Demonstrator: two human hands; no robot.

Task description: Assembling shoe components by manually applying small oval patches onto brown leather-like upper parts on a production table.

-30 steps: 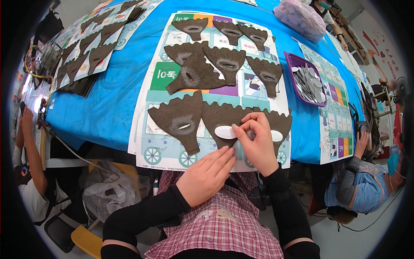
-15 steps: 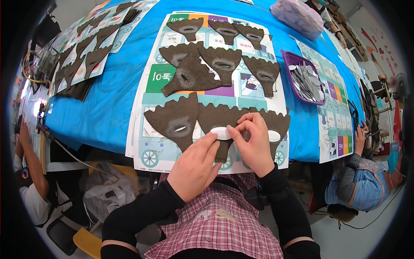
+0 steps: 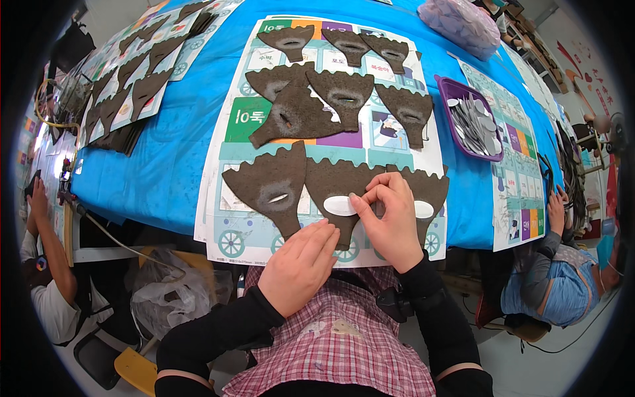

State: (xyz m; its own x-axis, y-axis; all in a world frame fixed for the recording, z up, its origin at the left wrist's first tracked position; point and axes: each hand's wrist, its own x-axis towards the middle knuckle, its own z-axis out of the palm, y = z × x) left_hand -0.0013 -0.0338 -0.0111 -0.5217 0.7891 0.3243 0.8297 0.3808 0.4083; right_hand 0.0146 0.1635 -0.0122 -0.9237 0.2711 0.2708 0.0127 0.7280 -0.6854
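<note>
Before me a brown fan-shaped cutout (image 3: 340,177) with a scalloped top edge lies flat on a printed sheet. A white oval piece (image 3: 337,206) rests across its narrowing part. My right hand (image 3: 391,225) is closed in a pinch at the oval's right end, the thumb tip against it. Below the oval, my left hand (image 3: 299,264) lies with fingers stretched out, fingertips by the cutout's stem. The right neighbouring cutout (image 3: 428,188) has a white oval (image 3: 423,210) on it, partly behind my right hand. A pale-ringed slit marks the left neighbouring cutout (image 3: 268,185).
More brown cutouts (image 3: 340,92) lie in rows farther back, some overlapping. A purple basket (image 3: 497,157) of white and grey oval pieces stands right. A bag (image 3: 460,26) sits behind it. Other cutouts (image 3: 135,92) lie far left. People (image 3: 549,264) sit at both sides.
My left hand's fingertips have slid down off the oval's left edge toward the cutout's stem. My right hand stays at the oval's right end.
</note>
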